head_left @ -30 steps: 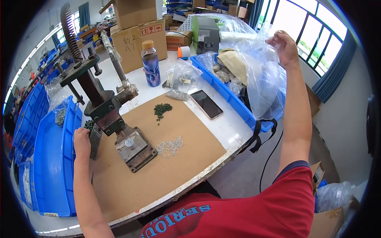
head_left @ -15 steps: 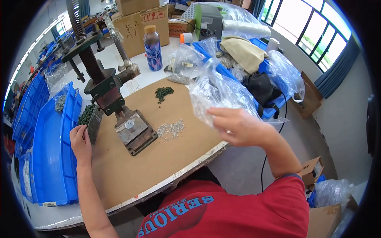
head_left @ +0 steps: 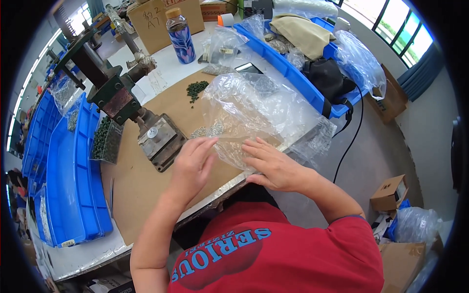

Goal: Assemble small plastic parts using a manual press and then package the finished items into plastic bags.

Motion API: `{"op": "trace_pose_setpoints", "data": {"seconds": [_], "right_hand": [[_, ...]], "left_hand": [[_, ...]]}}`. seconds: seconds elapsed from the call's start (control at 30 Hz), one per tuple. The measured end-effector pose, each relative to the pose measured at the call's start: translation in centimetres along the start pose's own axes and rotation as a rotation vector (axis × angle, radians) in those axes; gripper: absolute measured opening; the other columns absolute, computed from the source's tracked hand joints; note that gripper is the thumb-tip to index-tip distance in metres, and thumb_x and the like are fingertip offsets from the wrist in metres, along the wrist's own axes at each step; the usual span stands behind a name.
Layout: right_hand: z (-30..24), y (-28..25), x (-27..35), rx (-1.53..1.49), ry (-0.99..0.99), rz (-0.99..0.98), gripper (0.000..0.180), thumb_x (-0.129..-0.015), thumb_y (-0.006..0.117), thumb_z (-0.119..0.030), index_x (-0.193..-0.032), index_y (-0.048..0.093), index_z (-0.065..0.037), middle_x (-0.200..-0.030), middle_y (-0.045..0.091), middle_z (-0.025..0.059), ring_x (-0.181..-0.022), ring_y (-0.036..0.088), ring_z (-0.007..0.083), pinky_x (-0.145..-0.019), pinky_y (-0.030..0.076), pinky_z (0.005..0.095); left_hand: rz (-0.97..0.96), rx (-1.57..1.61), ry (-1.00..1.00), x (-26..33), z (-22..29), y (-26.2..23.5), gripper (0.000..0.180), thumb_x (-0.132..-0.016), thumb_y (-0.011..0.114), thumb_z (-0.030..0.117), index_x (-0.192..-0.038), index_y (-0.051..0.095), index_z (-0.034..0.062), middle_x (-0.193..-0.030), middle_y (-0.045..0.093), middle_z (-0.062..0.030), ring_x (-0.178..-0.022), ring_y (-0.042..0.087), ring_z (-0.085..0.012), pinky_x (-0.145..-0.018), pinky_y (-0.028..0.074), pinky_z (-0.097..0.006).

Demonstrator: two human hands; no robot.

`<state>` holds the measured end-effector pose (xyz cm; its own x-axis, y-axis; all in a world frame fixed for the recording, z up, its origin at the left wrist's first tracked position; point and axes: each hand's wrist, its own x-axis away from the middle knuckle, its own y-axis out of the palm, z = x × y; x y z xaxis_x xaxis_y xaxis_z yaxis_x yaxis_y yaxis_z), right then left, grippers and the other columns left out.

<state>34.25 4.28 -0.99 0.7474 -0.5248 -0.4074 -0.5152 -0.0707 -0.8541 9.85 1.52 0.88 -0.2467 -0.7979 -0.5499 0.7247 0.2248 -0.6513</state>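
Observation:
A clear plastic bag (head_left: 244, 100) lies spread over the right part of the brown work surface. My right hand (head_left: 273, 166) rests on its near edge, open with fingers stretched out. At the bag's near left corner is my left hand (head_left: 191, 166), its fingers extended and thumb apart; whether they touch the film is hard to tell. Small silver pieces (head_left: 199, 132) lie beyond my left hand, partly covered by the bag. Left of them stands a hand press (head_left: 119, 100), with a round metal piece (head_left: 153, 132) on its base.
Small dark green pieces (head_left: 196, 88) sit in a pile behind the bag; more fill a clear container (head_left: 110, 141) beside the press. A blue tray (head_left: 63, 195) stands at left, and a loaded blue bin (head_left: 278, 66) at back right. A patterned bottle (head_left: 181, 39) stands behind.
My right hand has lowered the bag from the air onto the work surface. My left hand has left the container and come right to the bag's corner. The view has shifted.

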Motion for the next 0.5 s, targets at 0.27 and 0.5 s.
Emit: {"op": "trace_pose_setpoints", "data": {"seconds": [0.27,0.5], "right_hand": [[2.3,-3.2,2.6,0.464,0.253,0.018,0.025,-0.076,0.063,-0.006,-0.101,0.065,-0.003,-0.131,0.051,0.0155,-0.123,0.046,0.0304,-0.107,0.033,0.0433],[5.2,-6.4,0.8,0.138,0.202,0.375,0.038,-0.073,0.054,0.012,-0.109,0.062,0.001,-0.109,0.064,0.0127,-0.090,0.063,0.0258,-0.078,0.050,0.0297]], "left_hand": [[-0.222,-0.024,0.072,-1.0,0.1,4.5,0.036,-0.079,0.063,0.006,-0.114,0.058,0.0031,-0.106,0.059,-0.0089,-0.098,0.056,-0.0261,-0.086,0.045,-0.034],[-0.198,-0.187,0.041,-1.3,-0.7,5.2,0.039,-0.076,0.065,0.008,-0.114,0.057,0.0045,-0.116,0.053,-0.0137,-0.107,0.051,-0.0310,-0.090,0.042,-0.038]]}}
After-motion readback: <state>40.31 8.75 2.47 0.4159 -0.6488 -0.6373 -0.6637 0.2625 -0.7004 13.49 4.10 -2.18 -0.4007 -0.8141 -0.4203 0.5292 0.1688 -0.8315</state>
